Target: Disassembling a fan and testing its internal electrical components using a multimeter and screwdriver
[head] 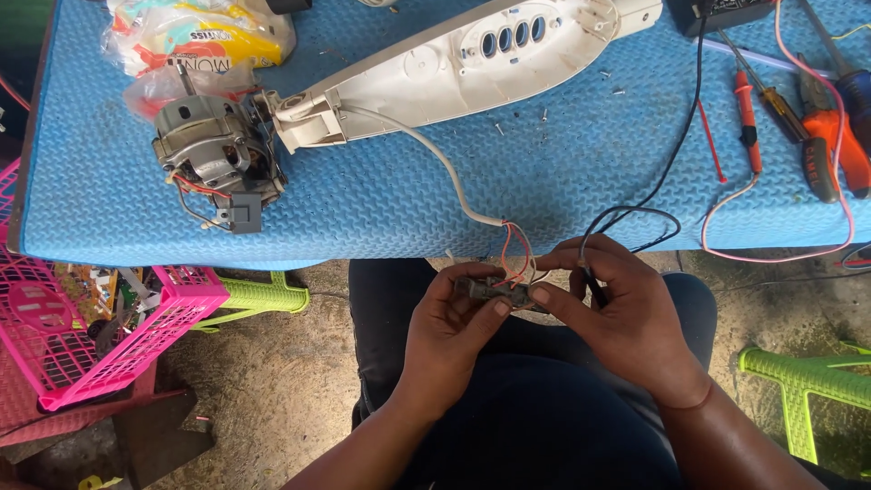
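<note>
At far left, a pink plastic lattice crate point(54, 336) beside the blue foam mat point(381, 200). On the mat, a grey metal electric motor point(213, 150) with red wires, joined to a long cream plastic housing point(472, 63). From there, a white cable point(435, 154) down to the lap. Left hand point(449, 331), fingers closed on one end of a small grey switch block point(494, 292) with red and white leads; right hand point(626, 313) pinching the other end, black wire point(635, 213) looped behind. Probably inspecting the wire connections; likely need now: steady grip, careful look at terminals. At right, red-handled screwdrivers and orange pliers point(817, 136).
</note>
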